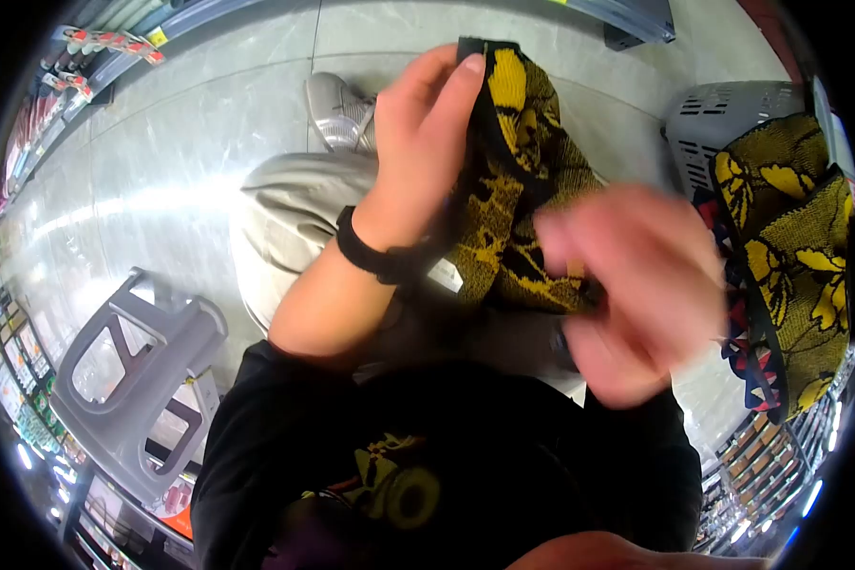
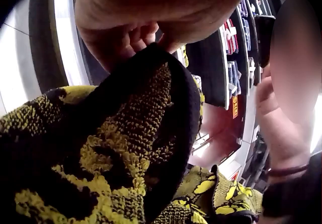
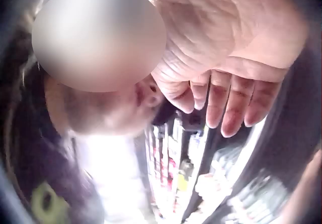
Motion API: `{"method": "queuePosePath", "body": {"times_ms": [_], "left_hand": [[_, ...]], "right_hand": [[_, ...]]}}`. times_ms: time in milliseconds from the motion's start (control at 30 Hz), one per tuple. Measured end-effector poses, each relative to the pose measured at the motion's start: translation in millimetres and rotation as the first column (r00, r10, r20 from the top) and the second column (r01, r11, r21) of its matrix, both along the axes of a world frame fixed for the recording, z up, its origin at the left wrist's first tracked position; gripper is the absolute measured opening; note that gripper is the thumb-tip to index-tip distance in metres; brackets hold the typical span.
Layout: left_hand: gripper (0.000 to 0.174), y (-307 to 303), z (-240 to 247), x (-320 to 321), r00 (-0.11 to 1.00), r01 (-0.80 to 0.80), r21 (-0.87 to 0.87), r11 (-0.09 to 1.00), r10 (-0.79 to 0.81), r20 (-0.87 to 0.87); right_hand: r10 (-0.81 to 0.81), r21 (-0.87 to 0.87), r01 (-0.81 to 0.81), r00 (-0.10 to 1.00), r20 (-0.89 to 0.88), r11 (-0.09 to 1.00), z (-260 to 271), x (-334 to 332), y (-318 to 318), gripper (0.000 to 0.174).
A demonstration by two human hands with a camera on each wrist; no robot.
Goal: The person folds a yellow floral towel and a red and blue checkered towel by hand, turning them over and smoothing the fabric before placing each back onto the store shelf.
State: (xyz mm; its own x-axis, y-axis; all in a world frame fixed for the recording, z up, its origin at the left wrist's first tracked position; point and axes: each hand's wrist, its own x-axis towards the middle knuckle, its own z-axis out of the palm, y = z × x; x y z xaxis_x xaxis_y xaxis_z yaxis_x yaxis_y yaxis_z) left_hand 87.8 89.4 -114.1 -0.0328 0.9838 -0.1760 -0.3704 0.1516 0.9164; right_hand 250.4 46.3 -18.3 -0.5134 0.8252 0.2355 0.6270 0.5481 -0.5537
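Observation:
A black and yellow patterned knit cloth (image 1: 484,237) with a dark edge band lies over the person's lap. The left hand (image 1: 423,133) pinches its top corner between thumb and fingers; in the left wrist view that hand (image 2: 156,18) grips the dark edge of the cloth (image 2: 121,148). Blurred in the head view, the right hand (image 1: 646,285) is raised over the cloth's right side. In the right wrist view the right hand (image 3: 226,43) shows its palm, holding nothing, with fingers relaxed and slightly bent. A white tag (image 1: 445,275) lies by the cloth near the left forearm.
A similar yellow-patterned cloth (image 1: 793,256) hangs over a grey basket (image 1: 731,104) at the right. To the left stands a grey plastic stool (image 1: 142,370). Store shelves (image 1: 114,71) line the upper left, and another shelf base (image 1: 627,19) is at the top. The floor is tiled.

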Motion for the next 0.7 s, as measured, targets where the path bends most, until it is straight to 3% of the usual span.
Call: {"method": "queuePosePath", "body": {"times_ms": [133,267,500,533,700], "left_hand": [[0.020,-2.4,-5.4,3.0,0.999,0.037,0.029,0.999,-0.037,-0.003],[0.020,-5.2,-12.5,10.9,0.998,0.062,0.060,0.996,-0.062,-0.001],[0.016,-10.2,-19.4,21.9,0.997,-0.048,0.113,0.992,0.055,-0.060],[0.013,-9.7,-24.2,22.8,0.998,-0.058,0.181,0.982,0.060,-0.005],[0.013,-12.5,-29.9,17.0,0.988,0.070,0.321,0.944,-0.021,-0.153]], "right_hand": [[0.275,-0.178,-0.272,0.961,-0.012,0.946,10.3,30.8,-27.9,0.042],[0.399,-0.274,-0.417,0.909,-0.121,0.867,-5.7,43.3,-44.4,0.038],[0.446,-0.257,-0.506,0.857,-0.259,0.823,-28.0,44.5,-52.7,0.031],[0.447,-0.255,-0.514,0.851,-0.276,0.819,-30.6,43.9,-53.5,0.030],[0.416,-0.251,-0.524,0.827,-0.377,0.814,-33.4,47.5,-50.5,0.026]]}}
